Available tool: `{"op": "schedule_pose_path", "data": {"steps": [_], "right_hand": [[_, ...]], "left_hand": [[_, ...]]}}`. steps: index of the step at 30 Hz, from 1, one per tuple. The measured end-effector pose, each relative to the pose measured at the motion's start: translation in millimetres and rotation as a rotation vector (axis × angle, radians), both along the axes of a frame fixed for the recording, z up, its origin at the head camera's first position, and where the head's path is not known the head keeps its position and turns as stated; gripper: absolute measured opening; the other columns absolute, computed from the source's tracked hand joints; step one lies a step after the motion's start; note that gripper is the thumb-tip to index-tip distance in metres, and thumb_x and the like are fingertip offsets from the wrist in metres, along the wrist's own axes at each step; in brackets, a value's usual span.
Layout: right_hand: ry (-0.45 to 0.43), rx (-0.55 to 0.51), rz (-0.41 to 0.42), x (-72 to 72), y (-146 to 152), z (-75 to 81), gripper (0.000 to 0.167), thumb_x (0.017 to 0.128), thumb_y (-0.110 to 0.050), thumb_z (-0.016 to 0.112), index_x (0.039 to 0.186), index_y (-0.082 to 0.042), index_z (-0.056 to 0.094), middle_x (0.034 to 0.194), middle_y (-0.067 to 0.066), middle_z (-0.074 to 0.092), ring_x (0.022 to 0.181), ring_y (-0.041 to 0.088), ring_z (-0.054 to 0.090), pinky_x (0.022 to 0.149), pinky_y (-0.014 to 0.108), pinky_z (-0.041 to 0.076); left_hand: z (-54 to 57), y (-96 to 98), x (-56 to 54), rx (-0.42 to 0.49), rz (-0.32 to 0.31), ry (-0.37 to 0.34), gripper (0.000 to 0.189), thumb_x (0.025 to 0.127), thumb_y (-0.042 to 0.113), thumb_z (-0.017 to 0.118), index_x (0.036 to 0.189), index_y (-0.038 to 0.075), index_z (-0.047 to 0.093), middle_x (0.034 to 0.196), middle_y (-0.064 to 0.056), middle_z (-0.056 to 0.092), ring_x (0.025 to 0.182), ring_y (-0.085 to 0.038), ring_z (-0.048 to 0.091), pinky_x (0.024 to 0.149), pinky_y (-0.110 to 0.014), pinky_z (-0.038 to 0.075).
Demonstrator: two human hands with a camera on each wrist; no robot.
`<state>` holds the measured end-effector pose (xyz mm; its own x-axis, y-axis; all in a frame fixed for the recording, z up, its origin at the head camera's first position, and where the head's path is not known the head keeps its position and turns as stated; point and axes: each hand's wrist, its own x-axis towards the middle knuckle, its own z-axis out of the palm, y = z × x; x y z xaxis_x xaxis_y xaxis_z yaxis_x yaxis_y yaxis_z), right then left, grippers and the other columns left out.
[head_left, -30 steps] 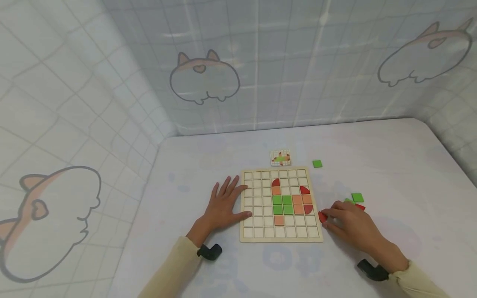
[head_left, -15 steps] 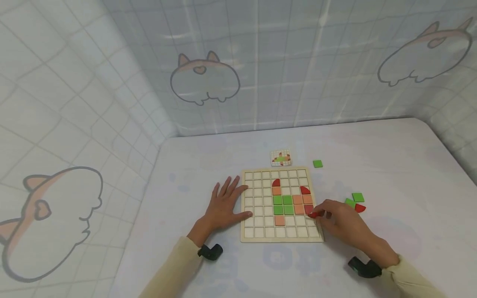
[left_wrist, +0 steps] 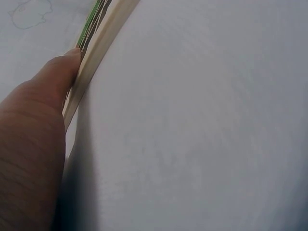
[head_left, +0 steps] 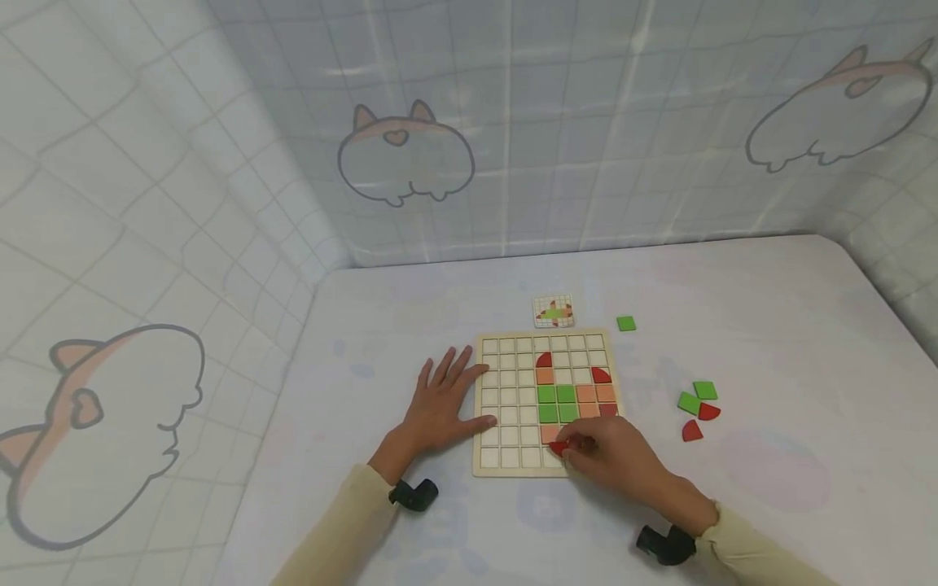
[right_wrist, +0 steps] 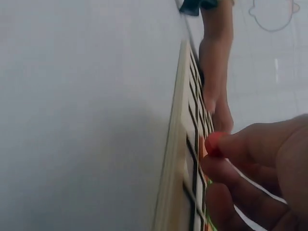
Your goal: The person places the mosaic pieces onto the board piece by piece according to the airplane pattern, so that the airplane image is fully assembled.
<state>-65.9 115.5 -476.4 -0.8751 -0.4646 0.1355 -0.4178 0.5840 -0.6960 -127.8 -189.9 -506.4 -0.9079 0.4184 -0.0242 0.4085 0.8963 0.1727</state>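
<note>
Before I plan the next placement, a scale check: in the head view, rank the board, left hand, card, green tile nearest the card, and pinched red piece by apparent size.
1. Board
2. Left hand
3. Card
4. Green tile
Red piece: partly hidden, so unsure against the tile.

On the bench (head_left: 410,309) we see the board (head_left: 509,435), the card (head_left: 553,312) just behind it, a single tile (head_left: 626,324) right of the card. Four loose tiles (head_left: 689,403) lie right of the board; the left grip (head_left: 438,411) touches its left edge, the right grip (head_left: 611,456) is over its near rows.
</note>
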Motion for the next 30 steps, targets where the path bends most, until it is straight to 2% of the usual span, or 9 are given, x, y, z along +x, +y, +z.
{"op": "schedule_pose_path", "data": {"steps": [7, 11, 19, 24, 30], "right_hand": [[-0.012, -0.001, -0.044, 6.3, -10, -7.0, 0.018, 0.076, -0.008, 0.082, 0.090, -0.016, 0.076, 0.075, -0.020, 0.062, 0.067, -0.001, 0.053, 0.061, 0.022, 0.049], [0.012, 0.017, -0.051, 7.7, -11, -10.5, 0.016, 0.076, -0.010, 0.084, 0.089, -0.018, 0.077, 0.076, -0.021, 0.062, 0.067, 0.000, 0.051, 0.061, 0.022, 0.048], [0.124, 0.070, -0.031, 11.6, -12, -13.8, 0.015, 0.075, -0.020, 0.086, 0.089, -0.020, 0.078, 0.076, -0.020, 0.059, 0.067, 0.000, 0.047, 0.058, 0.020, 0.043], [0.192, 0.089, -0.018, 11.5, -14, -13.5, 0.015, 0.074, -0.021, 0.088, 0.086, -0.020, 0.079, 0.075, -0.020, 0.061, 0.069, -0.001, 0.048, 0.059, 0.021, 0.044], [0.146, 0.151, -0.037, 7.7, -19, -9.8, 0.017, 0.074, -0.023, 0.088, 0.087, -0.020, 0.077, 0.067, -0.022, 0.052, 0.066, 0.000, 0.044, 0.057, 0.021, 0.041]], "left_hand": [[1.8, 0.6, -0.1, 0.005, -0.011, -0.006, 0.089, 0.082, 0.083, 0.040, 0.154, 0.032, 0.029, 0.165, -0.001, 0.004, 0.149, -0.025, -0.004, 0.114, -0.057, 0.000], [1.3, 0.8, 0.7, 0.007, -0.010, 0.000, 0.088, 0.082, 0.082, 0.042, 0.153, 0.031, 0.030, 0.165, -0.001, 0.005, 0.150, -0.026, -0.002, 0.114, -0.058, 0.001], [-0.3, 0.6, 2.2, 0.024, -0.010, -0.002, 0.088, 0.083, 0.082, 0.042, 0.153, 0.031, 0.030, 0.165, -0.001, 0.006, 0.150, -0.026, -0.002, 0.114, -0.058, 0.000], [-1.5, -0.4, 1.3, 0.012, -0.009, 0.014, 0.088, 0.082, 0.083, 0.040, 0.153, 0.032, 0.030, 0.165, 0.000, 0.005, 0.150, -0.025, -0.003, 0.114, -0.058, 0.001], [-1.8, -0.8, -0.2, 0.002, -0.004, 0.011, 0.088, 0.081, 0.085, 0.037, 0.153, 0.033, 0.029, 0.165, 0.001, 0.003, 0.149, -0.024, -0.005, 0.114, -0.057, 0.000]]}}
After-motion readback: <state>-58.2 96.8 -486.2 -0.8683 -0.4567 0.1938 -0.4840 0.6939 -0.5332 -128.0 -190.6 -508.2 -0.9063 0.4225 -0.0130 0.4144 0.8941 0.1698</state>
